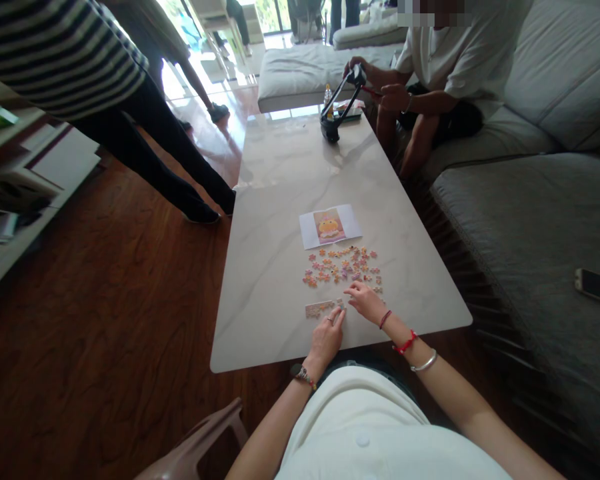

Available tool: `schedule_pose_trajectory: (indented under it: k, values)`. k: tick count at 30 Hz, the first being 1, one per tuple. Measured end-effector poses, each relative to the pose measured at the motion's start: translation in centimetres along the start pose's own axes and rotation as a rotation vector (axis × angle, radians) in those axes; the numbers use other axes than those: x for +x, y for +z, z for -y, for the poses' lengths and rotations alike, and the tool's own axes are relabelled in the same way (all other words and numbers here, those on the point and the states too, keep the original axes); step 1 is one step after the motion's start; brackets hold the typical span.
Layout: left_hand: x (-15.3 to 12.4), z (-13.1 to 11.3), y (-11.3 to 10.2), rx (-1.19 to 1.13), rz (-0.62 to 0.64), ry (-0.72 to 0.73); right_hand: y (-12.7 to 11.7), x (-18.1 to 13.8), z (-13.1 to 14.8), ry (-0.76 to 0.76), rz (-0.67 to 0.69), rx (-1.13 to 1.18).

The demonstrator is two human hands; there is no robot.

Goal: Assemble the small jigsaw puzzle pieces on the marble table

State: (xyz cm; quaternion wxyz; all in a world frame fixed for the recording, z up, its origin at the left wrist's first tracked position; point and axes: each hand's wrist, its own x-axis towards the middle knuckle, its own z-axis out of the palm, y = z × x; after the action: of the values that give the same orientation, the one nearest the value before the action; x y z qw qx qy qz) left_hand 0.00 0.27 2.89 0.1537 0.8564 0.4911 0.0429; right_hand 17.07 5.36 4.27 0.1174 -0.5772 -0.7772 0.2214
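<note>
In the head view, the left hand (326,339) lies on the pale worktop (280,200) with its grip spread and holding nothing, fingertips at the right end of the joined puzzle strip (319,309). The right hand (366,301) rests just beside it, at the near edge of the loose puzzle pieces (341,265). Whether its grip pinches a piece I cannot tell. The reference picture (330,225) lies beyond the pieces.

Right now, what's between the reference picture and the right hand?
Head view: scattered loose puzzle pieces lie between the reference picture and the right hand.
</note>
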Motion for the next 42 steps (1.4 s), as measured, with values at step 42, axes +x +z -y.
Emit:
schedule_pose_trajectory:
  k: [42]
  values:
    - [-0.1, 0.9, -0.9, 0.073, -0.067, -0.177, 1.1, 2.6, 2.7, -0.127, 0.144, -0.260]
